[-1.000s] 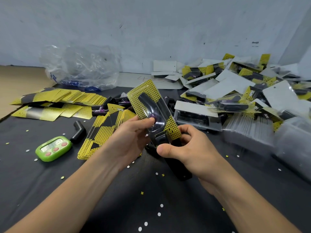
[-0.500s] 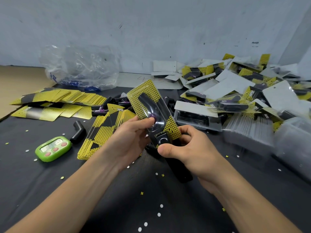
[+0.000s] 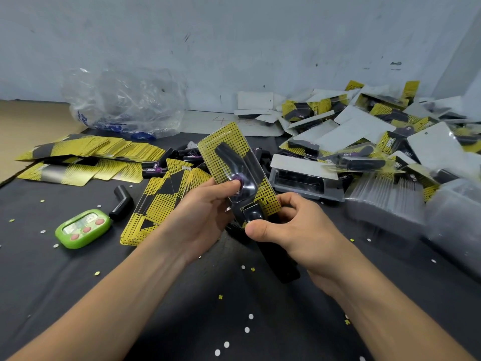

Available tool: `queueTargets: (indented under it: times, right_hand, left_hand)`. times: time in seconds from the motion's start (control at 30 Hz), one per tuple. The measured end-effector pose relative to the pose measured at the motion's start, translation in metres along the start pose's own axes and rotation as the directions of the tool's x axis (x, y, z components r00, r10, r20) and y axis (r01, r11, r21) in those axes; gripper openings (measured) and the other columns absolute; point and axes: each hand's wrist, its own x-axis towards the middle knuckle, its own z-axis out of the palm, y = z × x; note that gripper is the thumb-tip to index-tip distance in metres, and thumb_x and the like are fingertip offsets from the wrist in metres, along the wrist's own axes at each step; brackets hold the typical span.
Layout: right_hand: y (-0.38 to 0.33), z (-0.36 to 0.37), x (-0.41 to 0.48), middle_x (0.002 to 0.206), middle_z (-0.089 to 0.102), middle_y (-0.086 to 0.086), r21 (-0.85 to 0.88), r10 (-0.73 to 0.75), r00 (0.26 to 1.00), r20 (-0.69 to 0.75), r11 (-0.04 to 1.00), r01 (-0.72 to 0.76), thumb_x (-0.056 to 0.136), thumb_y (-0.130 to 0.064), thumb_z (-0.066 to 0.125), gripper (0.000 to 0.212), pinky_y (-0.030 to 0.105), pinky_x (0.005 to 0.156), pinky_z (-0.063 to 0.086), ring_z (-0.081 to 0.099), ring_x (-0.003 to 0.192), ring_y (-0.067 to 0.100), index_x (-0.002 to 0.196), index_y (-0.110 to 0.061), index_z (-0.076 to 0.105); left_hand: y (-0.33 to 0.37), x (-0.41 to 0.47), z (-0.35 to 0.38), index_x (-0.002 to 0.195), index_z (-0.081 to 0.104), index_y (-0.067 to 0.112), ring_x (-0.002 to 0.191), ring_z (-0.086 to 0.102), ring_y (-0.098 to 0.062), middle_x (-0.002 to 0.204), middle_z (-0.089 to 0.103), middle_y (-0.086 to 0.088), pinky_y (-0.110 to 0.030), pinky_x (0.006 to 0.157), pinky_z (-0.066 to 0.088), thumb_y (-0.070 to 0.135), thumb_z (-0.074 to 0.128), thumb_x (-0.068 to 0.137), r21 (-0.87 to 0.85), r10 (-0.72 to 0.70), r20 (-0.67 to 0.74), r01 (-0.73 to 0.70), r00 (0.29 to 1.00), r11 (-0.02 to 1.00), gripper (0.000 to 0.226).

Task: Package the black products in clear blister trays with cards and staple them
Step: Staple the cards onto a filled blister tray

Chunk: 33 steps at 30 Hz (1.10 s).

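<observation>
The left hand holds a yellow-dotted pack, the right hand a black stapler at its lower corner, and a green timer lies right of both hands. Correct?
Not quite: the head view shows the green timer lying left of both hands. The rest holds: the left hand holds the yellow-dotted pack and the right hand grips the black stapler at its lower corner.

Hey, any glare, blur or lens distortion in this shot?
Head view: glare on the blister pack by the left hand; clear tray stacks at right look smeared; the stapler in the right hand blends into the dark cloth; edges bow.
</observation>
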Motion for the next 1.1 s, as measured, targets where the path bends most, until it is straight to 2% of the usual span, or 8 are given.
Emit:
queueTargets:
  times: [0.23,0.4,0.63,0.7,0.83,0.9,0.97,1.1]
  right_hand:
    - [-0.001,0.000,0.000,0.096,0.080,0.000,-0.008,-0.001,1.000,-0.003,1.000,0.001,0.049,-0.033,0.094,0.065,0.048,0.088,0.062,0.077,0.091,0.021,0.107,-0.020,0.067]
    - [-0.001,0.001,0.000,0.096,0.080,0.002,-0.003,0.011,1.000,-0.023,1.000,-0.011,0.050,-0.031,0.093,0.063,0.050,0.089,0.061,0.077,0.092,0.024,0.107,-0.018,0.067]
    - [-0.003,0.008,0.002,0.084,0.079,0.011,0.098,0.006,0.996,-0.092,0.995,0.003,0.070,0.000,0.089,0.035,0.031,0.065,0.062,0.075,0.074,0.022,0.097,-0.008,0.068]
    - [-0.005,0.009,0.003,0.084,0.079,0.011,0.088,0.021,0.995,-0.095,0.996,-0.012,0.070,0.000,0.089,0.034,0.032,0.067,0.062,0.075,0.074,0.022,0.096,-0.008,0.068]
    - [-0.016,-0.005,0.000,0.088,0.078,0.001,0.026,0.184,0.974,0.129,0.982,-0.189,0.066,-0.031,0.091,0.047,0.024,0.065,0.057,0.075,0.076,0.016,0.103,-0.011,0.071]
    - [-0.018,-0.013,-0.002,0.091,0.076,0.002,-0.044,0.307,0.924,0.229,0.951,-0.305,0.059,-0.047,0.087,0.064,0.026,0.073,0.047,0.070,0.078,0.015,0.109,-0.009,0.073]
    - [-0.017,-0.017,-0.003,0.090,0.078,0.002,-0.183,0.358,0.911,0.204,0.928,-0.324,0.068,-0.049,0.087,0.057,0.027,0.071,0.048,0.073,0.079,0.017,0.108,-0.009,0.075]
    - [-0.015,-0.022,-0.005,0.063,0.068,-0.017,-0.500,0.346,0.931,0.116,0.831,-0.246,0.063,-0.070,0.081,0.059,0.019,0.057,0.047,0.061,0.060,-0.001,0.093,-0.019,0.080]
  left_hand:
    - [-0.001,0.001,-0.003,0.160,0.025,0.003,0.129,0.061,-0.039,0.137,0.065,-0.021,-0.055,0.112,0.046,0.012,0.065,0.085,-0.005,-0.001,0.013,0.001,1.000,1.000,0.086]
    - [-0.004,0.002,-0.006,0.144,0.051,-0.001,0.132,0.058,-0.042,0.138,0.064,-0.022,-0.056,0.114,0.044,0.011,0.064,0.089,0.025,0.008,0.058,-0.009,0.998,1.000,0.057]
    - [-0.008,0.002,-0.006,0.141,0.055,0.002,0.126,0.063,-0.036,0.137,0.066,-0.019,-0.051,0.105,0.051,0.014,0.057,0.091,0.021,0.056,0.108,-0.059,0.993,0.998,0.051]
    - [-0.007,0.003,-0.006,0.140,0.056,0.002,0.123,0.066,-0.034,0.135,0.067,-0.019,-0.047,0.099,0.056,0.014,0.060,0.090,0.012,0.064,0.133,-0.067,0.989,0.998,0.051]
    - [-0.012,0.004,-0.005,0.140,0.050,-0.004,0.106,0.074,-0.028,0.122,0.073,-0.020,-0.035,0.079,0.062,0.007,0.072,0.081,-0.047,0.056,0.021,-0.055,0.998,0.997,0.064]
    - [-0.020,0.005,-0.002,0.122,0.061,-0.002,0.092,0.077,-0.025,0.106,0.078,-0.018,-0.034,0.073,0.062,0.009,0.070,0.082,0.038,0.062,-0.049,-0.061,0.997,0.997,0.042]
    - [-0.023,0.006,0.000,0.115,0.064,0.001,0.090,0.078,-0.023,0.102,0.079,-0.015,-0.039,0.079,0.059,0.009,0.066,0.091,0.097,0.077,-0.108,-0.067,0.991,0.993,0.025]
    - [-0.010,0.010,-0.003,0.134,0.055,-0.004,0.091,0.075,-0.018,0.109,0.078,-0.012,-0.033,0.080,0.055,0.010,0.057,0.100,0.068,0.102,-0.156,-0.093,0.982,0.993,0.037]
